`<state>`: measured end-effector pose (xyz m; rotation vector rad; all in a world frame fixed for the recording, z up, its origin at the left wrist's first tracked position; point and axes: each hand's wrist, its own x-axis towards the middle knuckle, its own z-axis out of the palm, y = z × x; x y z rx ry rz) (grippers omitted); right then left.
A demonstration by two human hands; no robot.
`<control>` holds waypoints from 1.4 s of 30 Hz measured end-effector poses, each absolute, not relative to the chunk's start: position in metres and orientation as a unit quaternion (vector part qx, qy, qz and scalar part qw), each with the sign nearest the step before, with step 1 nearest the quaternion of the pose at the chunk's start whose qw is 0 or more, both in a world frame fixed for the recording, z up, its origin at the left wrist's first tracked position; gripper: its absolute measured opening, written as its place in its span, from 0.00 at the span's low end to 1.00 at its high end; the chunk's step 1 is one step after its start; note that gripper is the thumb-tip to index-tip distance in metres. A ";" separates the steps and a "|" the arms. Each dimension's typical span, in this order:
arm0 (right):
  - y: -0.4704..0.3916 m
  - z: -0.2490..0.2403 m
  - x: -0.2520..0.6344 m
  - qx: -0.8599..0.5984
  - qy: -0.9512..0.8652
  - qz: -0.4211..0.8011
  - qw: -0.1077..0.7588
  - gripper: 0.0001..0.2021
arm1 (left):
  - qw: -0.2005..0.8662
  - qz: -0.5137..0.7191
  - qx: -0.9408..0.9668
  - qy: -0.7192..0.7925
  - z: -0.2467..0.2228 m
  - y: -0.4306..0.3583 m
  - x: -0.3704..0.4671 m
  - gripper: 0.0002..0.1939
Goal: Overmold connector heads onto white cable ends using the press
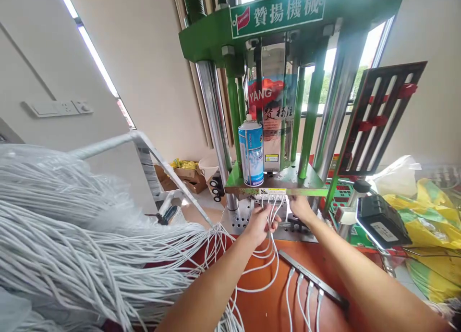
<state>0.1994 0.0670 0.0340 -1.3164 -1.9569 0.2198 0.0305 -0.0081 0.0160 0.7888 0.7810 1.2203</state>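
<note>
My left hand (262, 225) is closed around several white cables (270, 219) in front of the green press (277, 185). The cables run up from the fingers to a metal mould (277, 207) under the press plate. To the right, my right hand (298, 206) reaches beneath the plate's front edge; its fingers are hidden there. On the orange table (261, 303) lies a dark metal bar (313, 278) with several white cable plugs attached along it.
A blue spray can (251, 152) stands on the press plate. Bundled white cables (72, 255) fill the left side beside a metal rack (173, 176). At right are a black box-shaped device (383, 221) and yellow sacks (432, 212).
</note>
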 end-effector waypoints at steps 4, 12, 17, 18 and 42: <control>0.025 0.011 0.221 -0.513 -0.750 0.096 0.406 0.15 | 0.729 0.482 0.338 0.350 0.029 -0.063 0.033 0.26; -0.067 -0.023 0.231 -0.572 -0.704 0.069 0.416 0.13 | 0.710 0.484 0.315 0.403 0.025 -0.161 0.049 0.30; -0.076 -0.039 0.257 -0.608 -0.678 0.085 0.405 0.13 | 0.705 0.450 0.353 0.419 0.037 -0.182 0.047 0.31; -0.077 -0.043 0.265 -0.604 -0.683 0.097 0.399 0.13 | 0.699 0.445 0.367 0.423 0.039 -0.185 0.044 0.30; -0.132 -0.010 0.340 -0.505 -0.555 0.460 0.476 0.18 | 0.597 0.307 0.600 0.435 0.061 -0.178 0.008 0.25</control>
